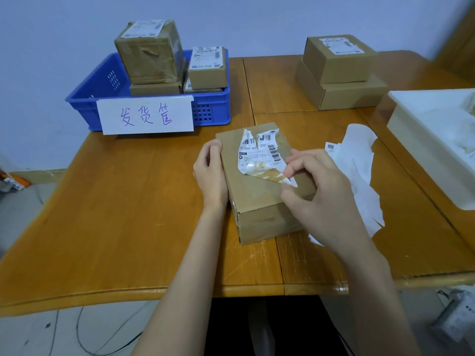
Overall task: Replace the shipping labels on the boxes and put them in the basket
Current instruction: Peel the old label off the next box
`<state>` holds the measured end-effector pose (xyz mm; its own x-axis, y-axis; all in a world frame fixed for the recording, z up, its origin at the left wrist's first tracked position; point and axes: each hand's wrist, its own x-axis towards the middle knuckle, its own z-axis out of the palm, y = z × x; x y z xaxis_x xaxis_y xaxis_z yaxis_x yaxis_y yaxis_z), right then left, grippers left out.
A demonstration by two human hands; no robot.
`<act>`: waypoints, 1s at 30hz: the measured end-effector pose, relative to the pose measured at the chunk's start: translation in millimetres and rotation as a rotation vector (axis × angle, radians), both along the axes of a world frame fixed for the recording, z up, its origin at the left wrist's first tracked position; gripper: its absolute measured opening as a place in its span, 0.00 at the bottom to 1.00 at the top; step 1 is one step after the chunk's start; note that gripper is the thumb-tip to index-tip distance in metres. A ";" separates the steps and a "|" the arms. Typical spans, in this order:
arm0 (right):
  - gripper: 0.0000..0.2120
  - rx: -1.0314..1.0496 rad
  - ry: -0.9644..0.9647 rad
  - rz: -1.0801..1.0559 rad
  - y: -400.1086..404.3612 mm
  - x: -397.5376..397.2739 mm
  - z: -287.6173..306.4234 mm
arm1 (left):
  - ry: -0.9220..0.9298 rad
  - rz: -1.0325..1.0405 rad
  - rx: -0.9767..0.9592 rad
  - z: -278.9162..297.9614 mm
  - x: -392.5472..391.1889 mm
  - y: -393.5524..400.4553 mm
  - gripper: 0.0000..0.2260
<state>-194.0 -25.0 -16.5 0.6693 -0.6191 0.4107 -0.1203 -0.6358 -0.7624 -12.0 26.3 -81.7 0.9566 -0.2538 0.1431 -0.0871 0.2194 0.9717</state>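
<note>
Table: wooden, carrying everything; its far right corner runs out of view
Blue basket: at ten o'clock from the worked box, a hand-written paper sign on its front; several labelled boxes already stacked inside, the lower ones mostly hidden
Waiting boxes: two stacked at one o'clock, the upper one with a torn label on top
White tray: at three o'clock, cut off by the frame; contents too blurred to name
Loose paper sheets: just right of the box, partly under the right arm; likely fresh labels or backing, print unreadable
Cardboard box: centre of the table, lying flat
Old shipping label: already ripped at its top edge, near corner lifted and curled back
Right hand: pinches the lifted corner between thumb and fingers
Left hand: grips the box's left edge, thumb on top
Advice: I would peel low and slowly toward twelve o'clock, or the label will likely tear again; keep the box pinned
Residue: pale patches under the peel, hard to tell glue from torn card
</note>
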 end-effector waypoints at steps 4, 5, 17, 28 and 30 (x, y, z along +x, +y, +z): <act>0.07 -0.022 -0.003 -0.022 -0.6 0.6 0.1 | -0.002 0.006 0.003 -0.2 0.4 0.6 0.11; 0.07 -0.021 -0.002 -0.022 -0.7 0.3 1.1 | -0.004 0.003 0.003 -0.1 0.4 0.6 0.11; 0.03 -0.078 -0.029 -0.243 4.1 15.9 -6.8 | 0.017 -0.016 0.002 6.0 -3.9 1.6 0.10; 0.13 0.232 0.009 0.087 -8.9 -8.1 -0.9 | 0.003 -0.005 0.032 5.6 -3.5 3.8 0.13; 0.13 0.280 0.003 0.104 -11.0 -11.3 -0.7 | 0.013 -0.017 0.036 8.2 -5.9 4.5 0.14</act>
